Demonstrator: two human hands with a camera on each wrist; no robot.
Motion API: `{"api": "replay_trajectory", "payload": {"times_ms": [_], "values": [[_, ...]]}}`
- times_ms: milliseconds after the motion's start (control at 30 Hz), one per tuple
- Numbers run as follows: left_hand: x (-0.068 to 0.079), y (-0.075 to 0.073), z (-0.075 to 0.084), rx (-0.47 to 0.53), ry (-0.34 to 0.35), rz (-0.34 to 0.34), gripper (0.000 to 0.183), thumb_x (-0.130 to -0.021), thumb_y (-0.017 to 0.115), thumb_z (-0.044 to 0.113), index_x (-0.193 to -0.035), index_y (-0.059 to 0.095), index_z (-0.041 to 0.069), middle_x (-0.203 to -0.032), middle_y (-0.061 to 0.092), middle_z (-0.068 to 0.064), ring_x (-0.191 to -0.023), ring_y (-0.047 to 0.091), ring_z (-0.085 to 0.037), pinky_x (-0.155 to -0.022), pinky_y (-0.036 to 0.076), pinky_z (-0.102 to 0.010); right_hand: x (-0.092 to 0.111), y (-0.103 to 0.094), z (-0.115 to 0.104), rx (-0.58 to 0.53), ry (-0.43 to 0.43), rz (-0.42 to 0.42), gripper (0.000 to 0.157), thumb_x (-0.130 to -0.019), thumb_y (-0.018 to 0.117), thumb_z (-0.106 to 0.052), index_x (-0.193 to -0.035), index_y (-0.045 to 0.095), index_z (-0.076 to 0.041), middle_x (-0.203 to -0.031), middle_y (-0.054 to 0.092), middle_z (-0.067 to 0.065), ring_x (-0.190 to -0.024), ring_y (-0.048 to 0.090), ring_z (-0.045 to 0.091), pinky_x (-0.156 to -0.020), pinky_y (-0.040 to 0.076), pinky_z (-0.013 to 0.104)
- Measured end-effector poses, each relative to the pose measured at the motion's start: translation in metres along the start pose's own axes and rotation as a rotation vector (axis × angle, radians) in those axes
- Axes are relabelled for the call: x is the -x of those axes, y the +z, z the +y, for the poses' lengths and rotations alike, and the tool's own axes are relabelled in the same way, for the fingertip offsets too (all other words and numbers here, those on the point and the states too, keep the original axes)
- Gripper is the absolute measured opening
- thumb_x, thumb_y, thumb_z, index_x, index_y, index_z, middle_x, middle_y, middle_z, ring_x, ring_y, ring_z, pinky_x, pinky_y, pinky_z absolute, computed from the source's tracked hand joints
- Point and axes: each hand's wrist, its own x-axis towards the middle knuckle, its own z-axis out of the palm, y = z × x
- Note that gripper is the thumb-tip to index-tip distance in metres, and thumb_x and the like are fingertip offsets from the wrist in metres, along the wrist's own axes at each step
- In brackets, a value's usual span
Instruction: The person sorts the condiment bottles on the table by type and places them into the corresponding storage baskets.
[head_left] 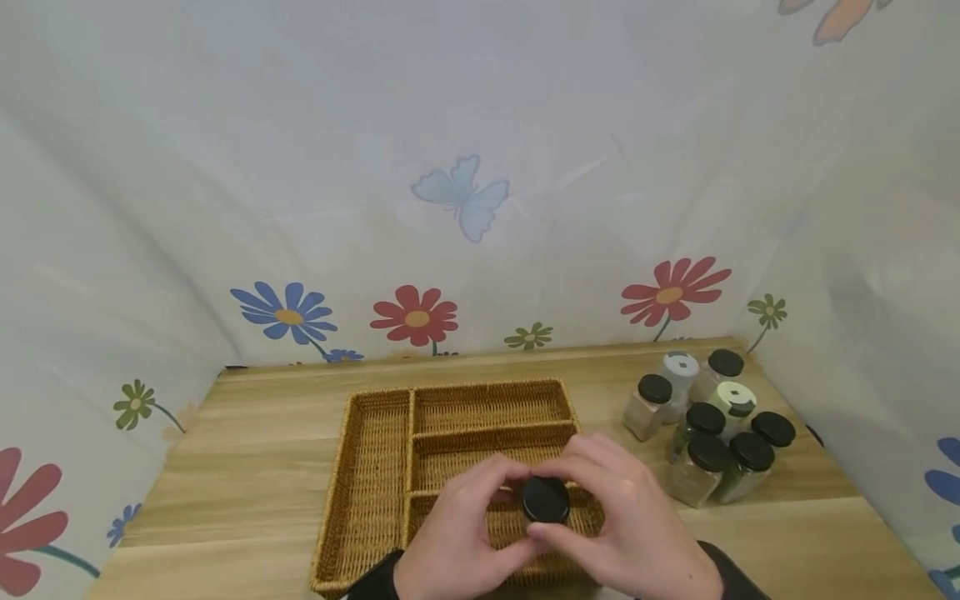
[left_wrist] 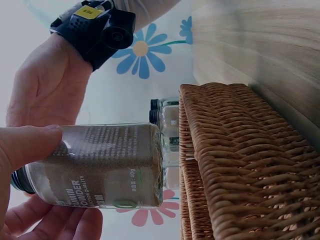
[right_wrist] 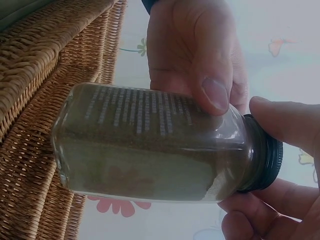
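Observation:
Above the front right compartment of a woven wicker basket [head_left: 367, 475], both hands hold one glass jar of brown powder [left_wrist: 100, 162]. Its label partly reads "UMIN POWDER", and its black lid [head_left: 546, 500] faces up in the head view. My left hand [head_left: 461, 537] grips the jar's body, thumb on one side and fingers on the other. With thumb and fingers my right hand [head_left: 633, 521] grips around the lid and neck. In the right wrist view the jar [right_wrist: 140, 145] lies sideways in the picture, its base close to the basket wall.
Several spice jars [head_left: 693, 483] stand grouped on the right of the wooden table [head_left: 270, 450], most with black lids, some with pale tops [head_left: 680, 364]. The basket has a long left compartment and three on the right. A flowered white cloth [head_left: 525, 267] surrounds the table.

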Motion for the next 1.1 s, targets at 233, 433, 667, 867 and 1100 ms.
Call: {"api": "replay_trajectory", "payload": {"times_ms": [233, 433, 667, 867, 1100], "values": [[0.004, 0.002, 0.0, 0.021, -0.045, -0.01, 0.043, -0.094, 0.073, 0.03, -0.132, 0.053, 0.027, -0.123, 0.06, 0.009, -0.112, 0.063, -0.006, -0.089, 0.056, -0.023, 0.003, 0.005, 0.001, -0.004, 0.007, 0.002, 0.043, -0.08, 0.087, -0.04, -0.118, 0.07, -0.03, -0.102, 0.058, -0.02, -0.093, 0.053, 0.001, -0.072, 0.047, 0.02], [0.004, 0.001, -0.002, -0.024, -0.035, 0.005, 0.042, -0.093, 0.075, 0.028, -0.129, 0.055, 0.026, -0.119, 0.061, 0.009, -0.108, 0.064, -0.007, -0.086, 0.057, -0.022, 0.002, 0.008, 0.002, 0.003, -0.046, 0.014, 0.044, -0.081, 0.087, -0.036, -0.12, 0.07, -0.025, -0.101, 0.058, -0.015, -0.09, 0.051, 0.003, -0.075, 0.041, 0.016], [0.002, 0.0, -0.003, -0.109, -0.009, 0.016, 0.046, -0.088, 0.081, 0.026, -0.128, 0.057, 0.025, -0.115, 0.062, 0.011, -0.103, 0.063, -0.005, -0.084, 0.055, -0.019, 0.002, 0.012, 0.003, -0.018, -0.052, 0.014, 0.045, -0.081, 0.087, -0.035, -0.12, 0.07, -0.023, -0.102, 0.058, -0.015, -0.087, 0.053, 0.004, -0.074, 0.045, 0.017], [0.003, 0.0, -0.003, -0.131, -0.008, 0.017, 0.045, -0.089, 0.08, 0.028, -0.128, 0.058, 0.026, -0.115, 0.062, 0.012, -0.103, 0.063, -0.003, -0.084, 0.056, -0.02, 0.003, 0.013, 0.004, -0.032, -0.054, 0.015, 0.047, -0.079, 0.089, -0.034, -0.12, 0.07, -0.024, -0.102, 0.058, -0.016, -0.085, 0.052, 0.001, -0.073, 0.045, 0.015], [0.004, 0.0, -0.003, -0.149, -0.011, 0.027, 0.041, -0.092, 0.076, 0.035, -0.128, 0.058, 0.026, -0.114, 0.063, 0.011, -0.103, 0.063, -0.004, -0.083, 0.057, -0.025, 0.002, 0.011, 0.005, -0.013, -0.053, -0.003, 0.046, -0.08, 0.087, -0.036, -0.121, 0.069, -0.023, -0.102, 0.059, -0.015, -0.086, 0.053, 0.002, -0.073, 0.046, 0.016]]}}
